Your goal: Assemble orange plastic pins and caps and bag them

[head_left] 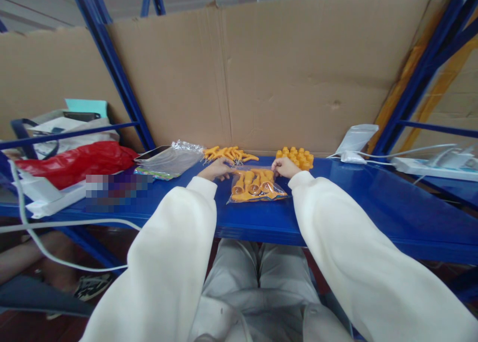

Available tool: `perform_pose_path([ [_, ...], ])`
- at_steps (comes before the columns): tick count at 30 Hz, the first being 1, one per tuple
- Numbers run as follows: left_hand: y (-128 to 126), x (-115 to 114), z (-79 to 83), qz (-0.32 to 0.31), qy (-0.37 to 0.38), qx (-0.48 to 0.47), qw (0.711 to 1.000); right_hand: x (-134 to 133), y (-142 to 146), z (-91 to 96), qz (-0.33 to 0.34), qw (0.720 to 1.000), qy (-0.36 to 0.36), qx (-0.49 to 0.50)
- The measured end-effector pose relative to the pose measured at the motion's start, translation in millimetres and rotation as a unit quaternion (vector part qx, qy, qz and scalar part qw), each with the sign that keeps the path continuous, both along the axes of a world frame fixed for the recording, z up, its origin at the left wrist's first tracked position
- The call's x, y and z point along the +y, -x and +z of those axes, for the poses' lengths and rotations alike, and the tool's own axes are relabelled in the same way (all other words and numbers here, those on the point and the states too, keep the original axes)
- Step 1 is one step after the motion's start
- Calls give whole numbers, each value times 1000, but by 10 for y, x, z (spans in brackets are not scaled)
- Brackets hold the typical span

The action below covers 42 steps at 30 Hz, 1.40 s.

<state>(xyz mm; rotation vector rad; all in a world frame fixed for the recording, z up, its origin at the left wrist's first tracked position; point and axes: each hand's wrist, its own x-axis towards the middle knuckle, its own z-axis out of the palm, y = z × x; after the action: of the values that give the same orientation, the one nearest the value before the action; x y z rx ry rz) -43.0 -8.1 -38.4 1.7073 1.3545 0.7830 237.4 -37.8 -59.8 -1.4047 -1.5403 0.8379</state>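
Note:
A clear plastic bag (257, 186) filled with several orange plastic parts lies on the blue shelf (354, 202) in front of me. My left hand (215, 170) pinches the bag's far left corner, fingers closed. My right hand (286, 167) grips the bag's far right corner, fingers curled. Both arms wear white sleeves. Behind my left hand lies a loose pile of orange stick-shaped parts (229, 154). Behind my right hand sits a cluster of orange caps (297, 157).
A stack of empty clear bags (170, 159) lies to the left, beside a red bag (76, 163). White power strips (421, 165) and cables run along the right, and a white cable (56, 225) hangs at left. A cardboard sheet (261, 73) backs the shelf. Another person's foot (91, 285) shows at the lower left.

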Motion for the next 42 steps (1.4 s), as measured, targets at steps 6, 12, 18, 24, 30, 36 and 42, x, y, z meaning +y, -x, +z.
perform_pose_path([
  [6,39,29,-5,-58,74,-15,995,17,-4,-26,0,1000,1,-9],
  [12,8,16,18,-38,116,-44,992,2,3,-15,1,1000,-1,-25],
  [18,71,-17,74,-104,152,-60,981,7,-10,-23,2,999,-1,-41],
  [24,98,-54,112,-119,170,-61,976,47,-37,-42,4,999,-9,-53],
  [30,73,-61,104,-108,173,-68,977,53,-43,-41,7,999,-7,-44],
  [36,47,-60,100,-54,164,-56,983,48,-34,-49,-5,997,-21,-80],
  [42,-33,-109,124,35,135,20,990,-1,23,26,-23,985,-12,-172],
])
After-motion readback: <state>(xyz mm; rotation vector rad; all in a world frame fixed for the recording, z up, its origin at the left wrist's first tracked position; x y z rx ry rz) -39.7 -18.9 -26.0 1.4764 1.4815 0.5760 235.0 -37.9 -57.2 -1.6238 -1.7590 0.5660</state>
